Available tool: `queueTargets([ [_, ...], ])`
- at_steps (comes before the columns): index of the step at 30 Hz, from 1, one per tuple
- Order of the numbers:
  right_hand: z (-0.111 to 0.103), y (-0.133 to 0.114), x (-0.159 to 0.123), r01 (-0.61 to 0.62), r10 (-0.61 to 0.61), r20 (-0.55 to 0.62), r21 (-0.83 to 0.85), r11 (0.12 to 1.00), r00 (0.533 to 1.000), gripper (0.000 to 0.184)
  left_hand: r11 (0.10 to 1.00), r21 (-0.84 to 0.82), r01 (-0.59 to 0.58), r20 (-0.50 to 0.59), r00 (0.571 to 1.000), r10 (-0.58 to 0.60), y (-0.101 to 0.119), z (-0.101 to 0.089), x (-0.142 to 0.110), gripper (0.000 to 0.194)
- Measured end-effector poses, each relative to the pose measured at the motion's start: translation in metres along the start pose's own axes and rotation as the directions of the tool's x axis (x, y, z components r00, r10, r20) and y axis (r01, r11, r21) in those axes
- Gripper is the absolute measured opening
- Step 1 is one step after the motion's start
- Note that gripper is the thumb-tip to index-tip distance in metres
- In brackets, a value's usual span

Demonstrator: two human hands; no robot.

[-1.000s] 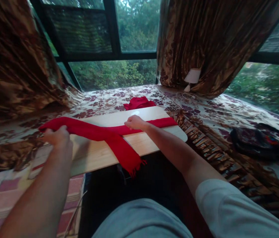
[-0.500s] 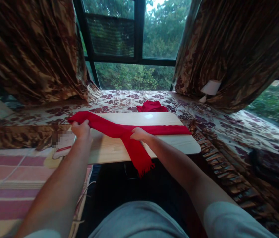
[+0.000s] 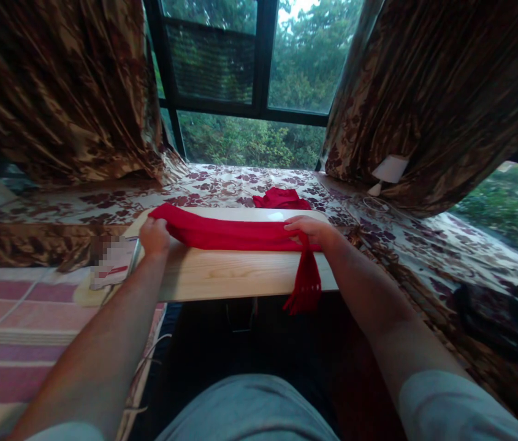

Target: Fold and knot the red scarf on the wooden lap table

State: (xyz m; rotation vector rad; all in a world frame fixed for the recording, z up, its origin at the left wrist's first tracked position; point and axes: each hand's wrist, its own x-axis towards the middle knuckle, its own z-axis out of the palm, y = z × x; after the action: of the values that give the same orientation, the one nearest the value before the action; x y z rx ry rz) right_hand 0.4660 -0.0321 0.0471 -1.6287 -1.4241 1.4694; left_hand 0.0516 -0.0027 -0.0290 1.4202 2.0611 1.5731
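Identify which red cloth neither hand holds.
The crumpled red bundle on the floral cover, beyond the pale board; the red scarf is held by left hand and right hand.

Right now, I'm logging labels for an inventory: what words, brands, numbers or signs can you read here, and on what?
No text can be read.
White booklet-like item with a red band, at the picture's left: partly pixelated, too blurred to read.
Dark bag-like item, at right: too blurred to tell.
Red scarf: no lettering shows.
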Motion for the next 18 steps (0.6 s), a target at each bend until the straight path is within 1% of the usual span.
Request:
queueTargets([
  [2,-0.029,0.000,-0.001,-0.025,0.024,-0.027,-0.055,0.998,0.999,0.018,0.990,0.132,-0.052,0.006,0.999,0.052,0.001,-0.003,-0.005,0.034],
  [3,-0.042,0.001,-0.002,-0.032,0.028,-0.053,-0.075,0.997,0.998,0.020,0.974,0.202,-0.099,0.040,0.995,0.093,0.002,-0.003,-0.007,0.034],
  [4,-0.055,0.002,-0.003,-0.034,0.028,-0.063,-0.094,0.995,0.998,0.021,0.952,0.262,-0.160,0.096,0.986,0.139,0.002,-0.003,-0.008,0.036],
  [6,-0.075,0.003,-0.005,-0.041,0.032,-0.078,-0.119,0.992,0.996,0.022,0.891,0.349,-0.289,0.212,0.951,0.225,0.001,0.001,-0.012,0.041],
  [8,-0.089,0.003,-0.010,-0.047,0.032,-0.107,-0.145,0.988,0.994,0.019,0.832,0.392,-0.392,0.316,0.907,0.278,-0.001,0.007,-0.015,0.043],
  [10,-0.098,0.005,-0.015,-0.048,0.019,-0.172,-0.170,0.984,0.985,0.012,0.792,0.425,-0.439,0.412,0.872,0.262,-0.002,0.014,-0.019,0.043],
  [12,-0.104,0.008,-0.020,-0.047,-0.001,-0.260,-0.178,0.983,0.966,0.006,0.760,0.462,-0.456,0.487,0.847,0.212,-0.002,0.020,-0.025,0.040],
  [14,-0.111,0.014,-0.024,-0.055,-0.009,-0.340,-0.178,0.982,0.941,0.004,0.730,0.499,-0.467,0.511,0.839,0.187,0.000,0.023,-0.031,0.040],
  [15,-0.115,0.018,-0.025,-0.062,-0.014,-0.373,-0.191,0.980,0.928,0.005,0.718,0.512,-0.471,0.508,0.841,0.189,0.001,0.024,-0.034,0.041],
  [17,-0.124,0.026,-0.026,-0.091,-0.047,-0.435,-0.291,0.953,0.899,0.011,0.701,0.528,-0.479,0.504,0.841,0.196,0.004,0.025,-0.039,0.044],
  [18,-0.129,0.030,-0.026,-0.118,-0.076,-0.457,-0.381,0.917,0.886,0.014,0.695,0.532,-0.483,0.509,0.839,0.193,0.005,0.025,-0.041,0.046],
])
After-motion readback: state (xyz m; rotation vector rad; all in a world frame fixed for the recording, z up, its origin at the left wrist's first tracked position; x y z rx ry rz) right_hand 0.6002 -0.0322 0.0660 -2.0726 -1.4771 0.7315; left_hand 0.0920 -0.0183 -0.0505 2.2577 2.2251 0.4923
